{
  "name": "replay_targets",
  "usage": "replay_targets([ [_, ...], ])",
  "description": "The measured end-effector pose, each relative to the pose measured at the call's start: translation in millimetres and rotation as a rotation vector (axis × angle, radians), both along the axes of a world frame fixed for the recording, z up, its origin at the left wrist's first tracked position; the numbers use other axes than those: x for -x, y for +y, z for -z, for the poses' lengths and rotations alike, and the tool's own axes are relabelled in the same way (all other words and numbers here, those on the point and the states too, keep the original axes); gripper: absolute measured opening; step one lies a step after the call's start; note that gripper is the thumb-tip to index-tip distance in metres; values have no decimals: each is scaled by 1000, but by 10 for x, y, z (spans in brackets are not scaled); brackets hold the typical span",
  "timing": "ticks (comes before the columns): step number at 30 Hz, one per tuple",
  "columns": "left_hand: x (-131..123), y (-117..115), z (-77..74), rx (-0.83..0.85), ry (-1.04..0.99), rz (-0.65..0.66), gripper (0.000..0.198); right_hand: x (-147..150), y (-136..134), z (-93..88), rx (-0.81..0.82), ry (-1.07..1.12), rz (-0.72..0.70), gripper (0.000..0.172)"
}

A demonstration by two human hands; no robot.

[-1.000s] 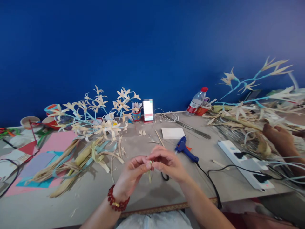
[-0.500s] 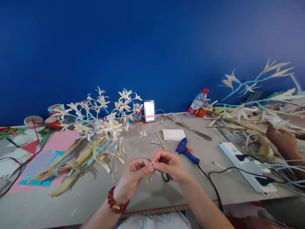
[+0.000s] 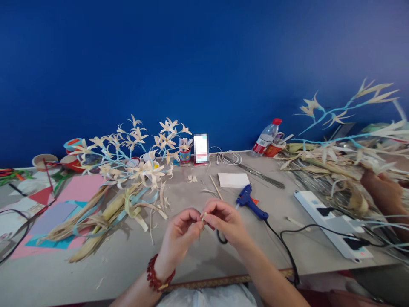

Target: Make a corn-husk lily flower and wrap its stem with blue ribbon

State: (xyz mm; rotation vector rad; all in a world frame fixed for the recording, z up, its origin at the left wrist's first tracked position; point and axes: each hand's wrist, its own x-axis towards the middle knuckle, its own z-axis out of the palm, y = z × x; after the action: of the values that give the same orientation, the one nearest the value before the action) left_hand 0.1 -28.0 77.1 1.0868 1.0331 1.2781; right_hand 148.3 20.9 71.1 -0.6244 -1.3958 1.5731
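Observation:
My left hand [image 3: 180, 233] and my right hand [image 3: 225, 221] meet above the grey table [image 3: 198, 264], fingertips pinched together on a small pale strip of husk [image 3: 203, 216]. A red bead bracelet [image 3: 156, 279] circles my left wrist. Black scissors [image 3: 220, 238] lie partly hidden under my right hand. A blue glue gun [image 3: 249, 202] rests just right of my hands, its black cord [image 3: 287, 251] running to the table edge.
Husk flower branches [image 3: 137, 149] and dried husks [image 3: 105, 213] lie left on coloured paper [image 3: 73, 192]. A white card [image 3: 233, 180], a bottle [image 3: 265, 137], a white power strip [image 3: 332, 224] and more husk branches [image 3: 345, 145] sit right. Another person's hand [image 3: 381, 192] works at far right.
The husk piece that hung down between my fingers is now drawn up into the pinch, with only its tip showing. Both hands have shifted slightly.

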Motion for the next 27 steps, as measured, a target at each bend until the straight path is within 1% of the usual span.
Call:
replay_targets([
  [6, 11, -19, -19, -230, 328, -93, 12, 25, -32, -1, -164, -87, 183, 12],
  [9, 34, -20, -35, -269, 319, -99, 7, 33, -39, -20, -210, -133, 192, 12],
  [12, 67, 18, -26, -187, 249, -87, 11, 39, -37, -28, -232, -155, 189, 11],
  [15, 89, 70, 1, -95, 233, -39, 12, 49, -38, -33, -205, -127, 177, 11],
  [17, 89, 89, 10, -97, 239, -18, 13, 62, -45, -34, -166, -101, 166, 12],
  [19, 79, 87, 3, -166, 297, -48, 11, 79, -54, -30, -129, -83, 182, 13],
  [23, 49, 49, -21, -379, 521, -171, 8, 117, -73, -6, -87, -64, 280, 15],
  [25, 36, 34, -18, -418, 554, -219, 11, 130, -79, 3, -78, -70, 302, 16],
  [27, 28, 31, -2, -394, 515, -219, 12, 139, -81, 7, -61, -77, 301, 16],
])
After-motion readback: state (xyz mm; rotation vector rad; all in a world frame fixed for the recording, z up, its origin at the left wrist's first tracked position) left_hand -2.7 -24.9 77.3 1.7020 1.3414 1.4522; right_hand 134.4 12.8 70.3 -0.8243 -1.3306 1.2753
